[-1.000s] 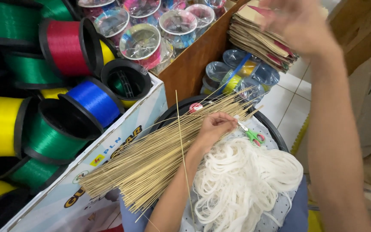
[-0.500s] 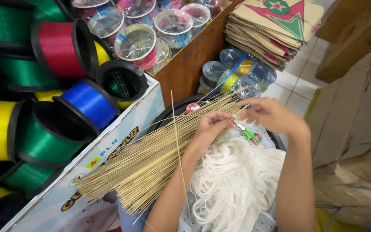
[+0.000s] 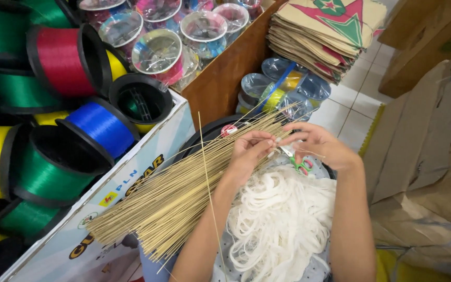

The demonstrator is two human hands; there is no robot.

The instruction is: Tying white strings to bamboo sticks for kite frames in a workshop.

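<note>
A heap of white cord [image 3: 280, 224] lies nearest, piled on the person's lap and touching both forearms. Just left of it a thick bundle of thin sticks [image 3: 178, 193] runs slantwise from lower left to upper right, resting on the rim of a black tub [image 3: 204, 137]; one loose stick stands up across the bundle.

The left hand [image 3: 249, 154] lies on the upper end of the sticks with its fingers curled over them. The right hand [image 3: 319, 146] is close beside it, fingertips pinched together near the left hand's tips; what it pinches is too fine to tell. The two hands all but meet. Green-handled scissors [image 3: 299, 163] lie under the right hand, on the cord.

To the left a white printed box [image 3: 131, 183] stands against the tub, packed with big spools [image 3: 53, 167] of green, blue, yellow and red line, crowding that side. Beyond the hands a wooden crate [image 3: 223, 78] holds clear reels [image 3: 157, 52], and more clear reels [image 3: 283, 89] are stacked on the floor beside it. Further off lies a stack of paper kites [image 3: 324, 31].

To the right brown cardboard [image 3: 424, 156] hems the lap. A strip of white tiled floor [image 3: 353, 112] shows bare between the kites, the cardboard and the tub.
</note>
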